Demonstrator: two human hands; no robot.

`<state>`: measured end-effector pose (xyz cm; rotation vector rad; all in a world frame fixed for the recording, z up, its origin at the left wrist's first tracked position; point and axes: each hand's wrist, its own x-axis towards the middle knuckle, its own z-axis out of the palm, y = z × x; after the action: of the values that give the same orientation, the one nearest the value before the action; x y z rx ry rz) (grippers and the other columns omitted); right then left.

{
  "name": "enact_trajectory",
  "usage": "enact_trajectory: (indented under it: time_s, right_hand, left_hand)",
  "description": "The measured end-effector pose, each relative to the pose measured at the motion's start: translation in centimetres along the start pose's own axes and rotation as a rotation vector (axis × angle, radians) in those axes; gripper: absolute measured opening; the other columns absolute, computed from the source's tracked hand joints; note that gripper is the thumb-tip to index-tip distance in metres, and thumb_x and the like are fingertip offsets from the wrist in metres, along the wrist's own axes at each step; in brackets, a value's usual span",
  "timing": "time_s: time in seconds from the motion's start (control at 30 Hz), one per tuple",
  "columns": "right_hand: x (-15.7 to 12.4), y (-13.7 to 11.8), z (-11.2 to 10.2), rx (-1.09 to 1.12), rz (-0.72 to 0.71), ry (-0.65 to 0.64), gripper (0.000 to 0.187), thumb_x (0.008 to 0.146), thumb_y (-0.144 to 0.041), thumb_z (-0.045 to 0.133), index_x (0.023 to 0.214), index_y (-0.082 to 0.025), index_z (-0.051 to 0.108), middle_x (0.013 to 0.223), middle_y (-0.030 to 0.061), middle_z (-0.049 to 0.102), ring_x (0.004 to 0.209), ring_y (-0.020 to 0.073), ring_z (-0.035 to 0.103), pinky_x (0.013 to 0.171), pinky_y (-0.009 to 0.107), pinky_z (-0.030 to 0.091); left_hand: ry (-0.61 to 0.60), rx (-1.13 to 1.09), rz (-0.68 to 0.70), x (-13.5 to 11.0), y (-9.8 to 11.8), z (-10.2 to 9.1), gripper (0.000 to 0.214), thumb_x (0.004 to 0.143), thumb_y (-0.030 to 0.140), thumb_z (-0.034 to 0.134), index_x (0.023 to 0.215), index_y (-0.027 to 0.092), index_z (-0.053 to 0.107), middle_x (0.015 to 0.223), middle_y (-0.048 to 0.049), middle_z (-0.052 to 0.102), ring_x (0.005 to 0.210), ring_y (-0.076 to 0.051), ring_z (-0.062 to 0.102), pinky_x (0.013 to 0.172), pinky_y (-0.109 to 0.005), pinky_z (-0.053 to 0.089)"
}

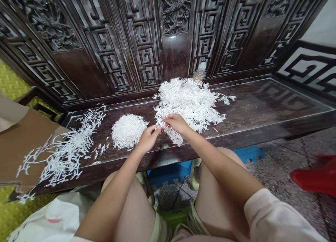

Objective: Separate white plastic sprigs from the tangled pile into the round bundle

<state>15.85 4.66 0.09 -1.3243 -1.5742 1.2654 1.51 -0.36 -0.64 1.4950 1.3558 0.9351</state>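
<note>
My left hand (150,137) and my right hand (177,124) meet above the front of the bench, fingers pinched on a small white branched piece (160,124). The fingers partly cover it. Just beyond my right hand rises a large heap of white branched plastic pieces (187,100), some hanging towards the bench's front edge. To the left of my left hand sits a rounded mound of small white bits (129,130). Farther left lies a tangle of thin, bare-looking white stems (69,147), spilling over cardboard.
The dark wooden bench (249,107) has a carved back (175,56). A clear bottle (200,72) stands behind the large heap. Cardboard (34,144) lies at the left end, a white bag (56,214) below. A red plastic object (315,175) is at right.
</note>
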Motion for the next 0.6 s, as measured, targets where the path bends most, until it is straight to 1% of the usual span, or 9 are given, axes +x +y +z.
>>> enact_trajectory:
  time_s: [0.13,0.23,0.37,0.47,0.6]
  right_hand:
    - [-0.1,-0.2,-0.1,0.019,-0.029,0.045,0.026,0.069,-0.037,0.05,0.058,-0.015,0.058,0.051,-0.0015,0.05,0.049,0.0084,0.042,0.052,0.023,0.033]
    - [-0.2,-0.3,0.0,0.043,-0.063,0.103,0.03,0.069,-0.039,0.049,0.052,-0.015,0.054,0.054,-0.0006,0.052,0.05,0.0084,0.042,0.054,0.024,0.034]
    - [-0.4,-0.4,0.2,0.081,-0.079,0.137,0.031,0.07,-0.038,0.049,0.049,-0.016,0.051,0.063,0.0015,0.058,0.052,0.0089,0.044,0.054,0.024,0.034]
    - [-0.4,-0.4,0.5,0.061,-0.095,0.182,0.029,0.07,-0.036,0.049,0.049,-0.016,0.05,0.057,0.0004,0.055,0.054,0.0103,0.046,0.055,0.024,0.034]
    - [0.0,-0.2,0.9,0.02,-0.116,0.278,0.026,0.069,-0.033,0.049,0.05,-0.016,0.052,0.05,-0.0014,0.049,0.053,0.0107,0.045,0.055,0.024,0.034]
  left_hand:
    - [0.033,-0.028,0.01,0.1,0.1,0.1,0.029,0.073,0.039,0.044,0.076,0.016,0.062,0.065,-0.0012,0.054,0.065,-0.013,0.049,0.064,-0.024,0.038]
    - [0.055,-0.028,0.005,0.0,0.4,0.0,0.029,0.073,0.04,0.044,0.071,0.016,0.06,0.061,-0.0002,0.052,0.061,-0.012,0.047,0.061,-0.024,0.037]
    - [0.007,-0.089,-0.013,0.0,0.7,0.1,0.025,0.073,0.035,0.042,0.061,0.016,0.054,0.06,0.0005,0.05,0.06,-0.011,0.044,0.061,-0.023,0.035]
    - [0.0,-0.148,-0.011,0.0,0.7,0.6,0.022,0.071,0.029,0.04,0.055,0.017,0.048,0.058,0.0012,0.048,0.059,-0.01,0.043,0.061,-0.023,0.034]
    - [0.041,-0.172,0.0,0.1,0.7,1.3,0.019,0.068,0.026,0.04,0.052,0.017,0.043,0.053,0.0025,0.041,0.055,-0.01,0.038,0.058,-0.023,0.031]
